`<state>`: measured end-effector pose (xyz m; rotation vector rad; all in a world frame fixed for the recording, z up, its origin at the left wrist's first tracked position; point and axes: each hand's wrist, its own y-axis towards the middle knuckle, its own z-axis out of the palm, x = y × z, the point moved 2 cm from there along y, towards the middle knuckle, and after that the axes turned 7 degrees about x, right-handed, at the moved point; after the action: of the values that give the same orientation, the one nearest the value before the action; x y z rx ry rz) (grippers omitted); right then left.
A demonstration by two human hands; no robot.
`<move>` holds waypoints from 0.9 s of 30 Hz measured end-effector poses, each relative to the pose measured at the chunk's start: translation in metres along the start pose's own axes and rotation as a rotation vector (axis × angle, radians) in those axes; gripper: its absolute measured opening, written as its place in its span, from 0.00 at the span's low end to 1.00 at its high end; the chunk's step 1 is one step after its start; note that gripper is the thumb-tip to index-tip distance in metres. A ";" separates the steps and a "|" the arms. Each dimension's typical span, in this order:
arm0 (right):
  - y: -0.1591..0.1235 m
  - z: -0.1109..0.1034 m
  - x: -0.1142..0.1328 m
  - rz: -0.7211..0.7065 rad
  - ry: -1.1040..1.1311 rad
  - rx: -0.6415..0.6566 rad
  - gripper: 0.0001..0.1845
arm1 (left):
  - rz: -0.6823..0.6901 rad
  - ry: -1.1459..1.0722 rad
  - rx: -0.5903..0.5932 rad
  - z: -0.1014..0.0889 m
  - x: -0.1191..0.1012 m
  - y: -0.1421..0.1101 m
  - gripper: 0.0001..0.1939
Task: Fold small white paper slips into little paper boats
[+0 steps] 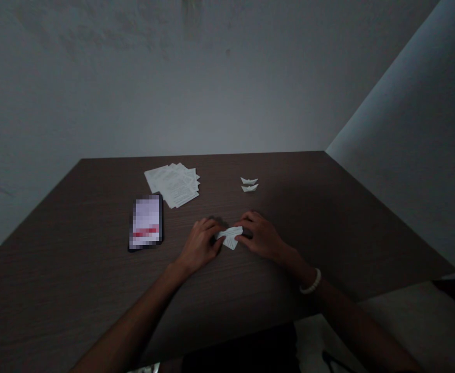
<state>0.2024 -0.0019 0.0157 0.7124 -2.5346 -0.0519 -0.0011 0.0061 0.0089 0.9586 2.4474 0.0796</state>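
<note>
A small folded piece of printed paper point(232, 237) lies low over the middle of the table, with a pointed flap toward me. My left hand point(202, 241) pinches its left end between thumb and fingers. On the opposite end, my right hand point(261, 235) grips it the same way, a pale beaded bracelet point(311, 282) round the wrist. Beyond my hands, two small folded paper boats point(249, 185) sit one behind the other. The fingers partly cover both ends of the paper.
A fanned stack of printed paper sheets point(175, 184) rests at the back left. Nearer me lies a tablet or phone point(146, 223) with a lit, blurred screen. The brown wooden table point(308, 207) meets a grey wall point(211, 103) behind and another at the right.
</note>
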 end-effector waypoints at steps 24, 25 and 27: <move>-0.003 -0.001 -0.005 0.126 -0.051 -0.109 0.20 | 0.046 -0.120 -0.015 0.010 0.006 -0.002 0.13; -0.003 -0.002 -0.005 0.125 -0.048 -0.110 0.20 | 0.046 -0.118 -0.017 0.010 0.007 -0.002 0.13; -0.003 -0.002 -0.005 0.125 -0.041 -0.107 0.19 | 0.045 -0.114 -0.022 0.010 0.007 -0.003 0.13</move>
<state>0.2082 -0.0019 0.0151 0.5158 -2.5881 -0.1593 -0.0020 0.0073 -0.0036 0.9810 2.3173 0.0659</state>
